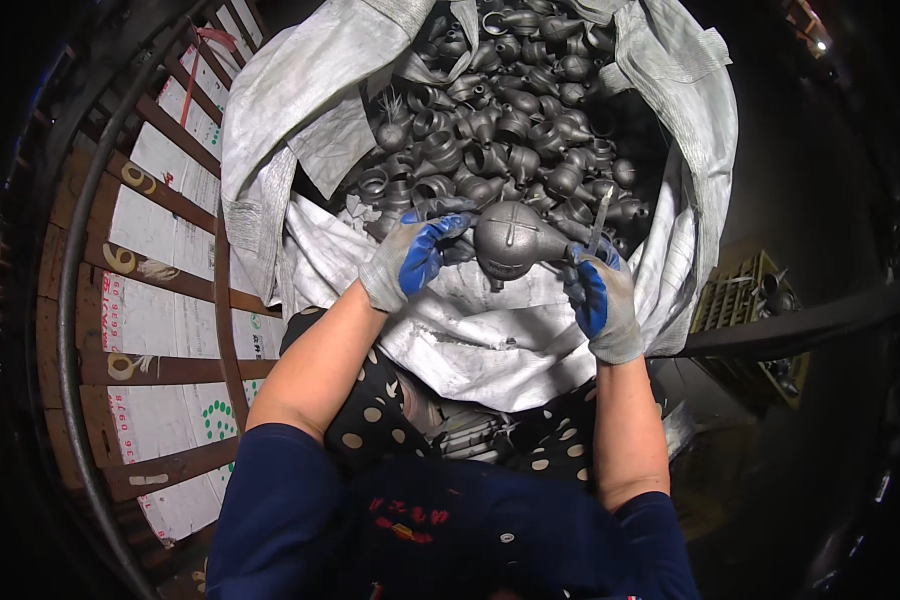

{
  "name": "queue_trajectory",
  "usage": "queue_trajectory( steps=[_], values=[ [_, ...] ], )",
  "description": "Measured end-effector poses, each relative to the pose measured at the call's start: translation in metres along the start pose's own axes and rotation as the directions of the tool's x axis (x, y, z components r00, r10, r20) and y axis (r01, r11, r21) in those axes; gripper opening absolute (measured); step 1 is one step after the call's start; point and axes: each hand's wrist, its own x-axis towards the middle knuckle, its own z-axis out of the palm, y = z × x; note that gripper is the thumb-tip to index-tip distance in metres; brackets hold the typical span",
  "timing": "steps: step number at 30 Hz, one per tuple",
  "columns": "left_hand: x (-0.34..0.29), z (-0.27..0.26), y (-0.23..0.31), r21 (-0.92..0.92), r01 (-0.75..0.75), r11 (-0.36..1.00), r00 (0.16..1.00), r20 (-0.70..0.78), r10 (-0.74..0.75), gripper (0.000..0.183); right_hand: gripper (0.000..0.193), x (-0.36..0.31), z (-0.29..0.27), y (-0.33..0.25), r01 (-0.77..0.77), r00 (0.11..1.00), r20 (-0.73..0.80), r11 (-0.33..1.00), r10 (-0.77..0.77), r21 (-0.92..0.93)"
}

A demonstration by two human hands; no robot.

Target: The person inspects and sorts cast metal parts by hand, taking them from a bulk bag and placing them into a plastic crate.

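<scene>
Grey bulb-shaped casting (508, 238), one: neck clamped with slim tool (600, 222) in right grip (600, 298), tip best kept clear of left grip (410, 256), fingers apart.

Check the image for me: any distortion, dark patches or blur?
Head view: the rack appears bowed toward the left rim, likely lens distortion; the right background sinks near-black; the sack is brightly lit; the casting shows no obvious blur.

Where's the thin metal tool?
Head view, right of centre: the thin metal tool juts up from the right hand, just right of the round grey casting.
</scene>
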Motion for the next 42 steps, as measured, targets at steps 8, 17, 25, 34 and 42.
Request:
queue_trajectory(
  steps=[8, 17, 25, 34, 42],
  values=[
    [0.012, -0.005, -0.002, 0.372, -0.003, 0.928, 0.999, -0.036, 0.018, 0.029, 0.02, 0.008, -0.006, 0.014, 0.042, 0.998, -0.032, 0.997, -0.045, -0.064],
    [0.012, -0.006, 0.002, 0.188, 0.112, 0.976, 0.981, -0.177, -0.079, 0.028, 0.023, 0.003, 0.01, 0.01, -0.037, 0.99, -0.138, 0.961, -0.001, -0.273],
    [0.022, -0.024, -0.011, -0.118, 0.138, 0.983, 0.986, -0.082, -0.148, 0.02, 0.021, -0.007, 0.015, 0.004, 0.047, 0.999, 0.005, 0.98, -0.047, -0.191],
    [0.013, -0.023, -0.015, 0.222, 0.026, 0.975, 0.999, -0.038, -0.018, 0.036, 0.017, -0.009, 0.013, 0.004, -0.014, 0.998, 0.052, 0.991, 0.021, -0.134],
    [0.04, -0.072, -0.049, 0.664, -0.352, 0.659, 0.934, 0.294, 0.203, 0.055, 0.02, -0.013, 0.017, 0.001, 0.019, 0.999, -0.035, 0.979, -0.026, -0.204]
  ],
)
